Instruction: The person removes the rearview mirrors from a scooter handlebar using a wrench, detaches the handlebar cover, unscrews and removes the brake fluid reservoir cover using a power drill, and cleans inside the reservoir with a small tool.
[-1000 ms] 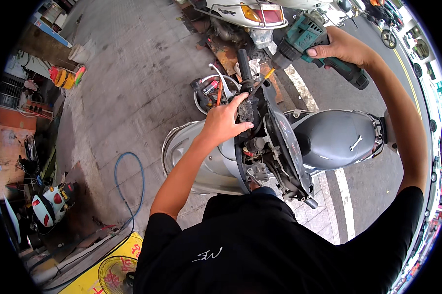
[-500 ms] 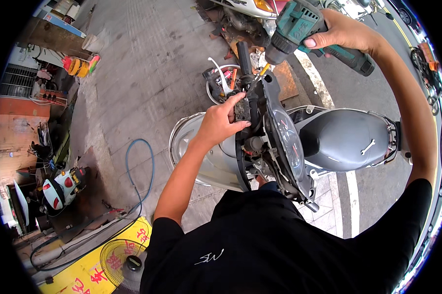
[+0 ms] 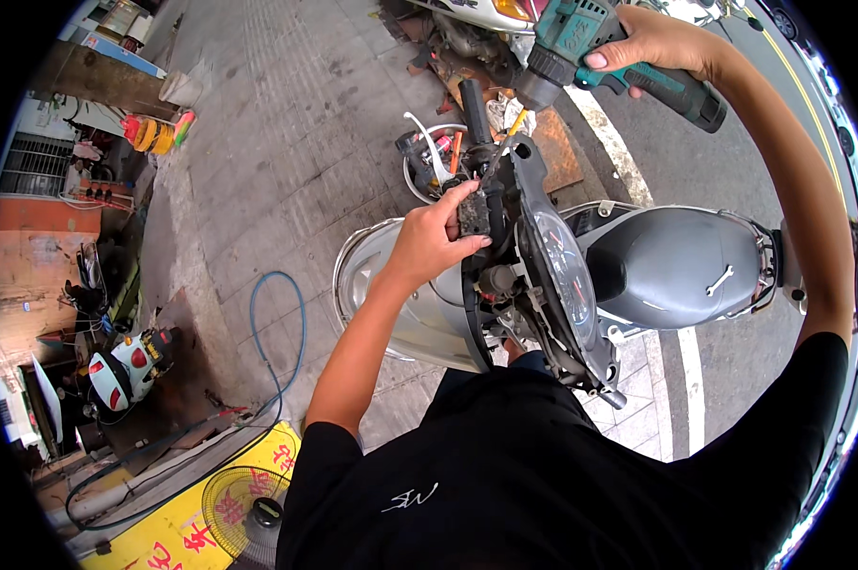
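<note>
1. Left hand (image 3: 432, 237): thumb and index finger, parted by its length, clasp the dark brake master cylinder (image 3: 474, 215).
2. Right hand (image 3: 659, 43): fingers wrapped closely around the cordless drill (image 3: 573, 40); its long, partly yellow bit (image 3: 517, 123) slants down beside the left index fingertip.
3. Just beyond the left fingertips: silver brake lever (image 3: 427, 142), black handlebar grip (image 3: 474, 109).
4. Right of the left thumb: instrument cluster (image 3: 564, 266); farther out, scooter seat (image 3: 667, 252) bearing a wrench (image 3: 721, 280).

A roadside repair spot: scooter (image 3: 564, 271), drill (image 3: 570, 36), wrench (image 3: 721, 281) and road (image 3: 681, 157).
</note>
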A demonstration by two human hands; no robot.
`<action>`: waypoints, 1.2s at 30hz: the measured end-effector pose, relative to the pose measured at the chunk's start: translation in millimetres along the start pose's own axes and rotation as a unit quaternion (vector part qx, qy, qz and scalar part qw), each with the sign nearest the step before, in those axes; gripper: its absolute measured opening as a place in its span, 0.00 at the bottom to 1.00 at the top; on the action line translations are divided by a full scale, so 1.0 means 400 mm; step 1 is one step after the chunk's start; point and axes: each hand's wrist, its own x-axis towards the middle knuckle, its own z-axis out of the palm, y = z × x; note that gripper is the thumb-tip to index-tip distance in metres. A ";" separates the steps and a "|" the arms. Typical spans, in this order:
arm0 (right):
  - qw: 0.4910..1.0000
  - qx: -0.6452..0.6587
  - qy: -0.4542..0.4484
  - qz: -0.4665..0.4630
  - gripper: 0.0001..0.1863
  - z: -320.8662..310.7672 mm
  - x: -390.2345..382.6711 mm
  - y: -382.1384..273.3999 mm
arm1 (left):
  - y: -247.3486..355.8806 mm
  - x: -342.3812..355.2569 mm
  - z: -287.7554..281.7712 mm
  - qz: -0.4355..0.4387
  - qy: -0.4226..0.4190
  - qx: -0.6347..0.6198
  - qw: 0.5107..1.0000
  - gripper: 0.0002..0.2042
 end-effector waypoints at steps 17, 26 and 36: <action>0.985 -0.111 -0.044 -0.127 0.30 0.011 0.011 -0.084 | 0.007 0.001 -0.006 -0.003 -0.009 0.001 1.000 0.36; 0.988 -0.091 -0.115 -0.056 0.22 -0.047 0.142 -0.037 | 0.005 -0.002 -0.001 -0.033 0.003 -0.022 0.999 0.36; 0.977 0.049 -0.158 -0.136 0.36 -0.007 0.180 0.078 | -0.006 -0.016 -0.001 -0.044 -0.001 -0.099 0.994 0.36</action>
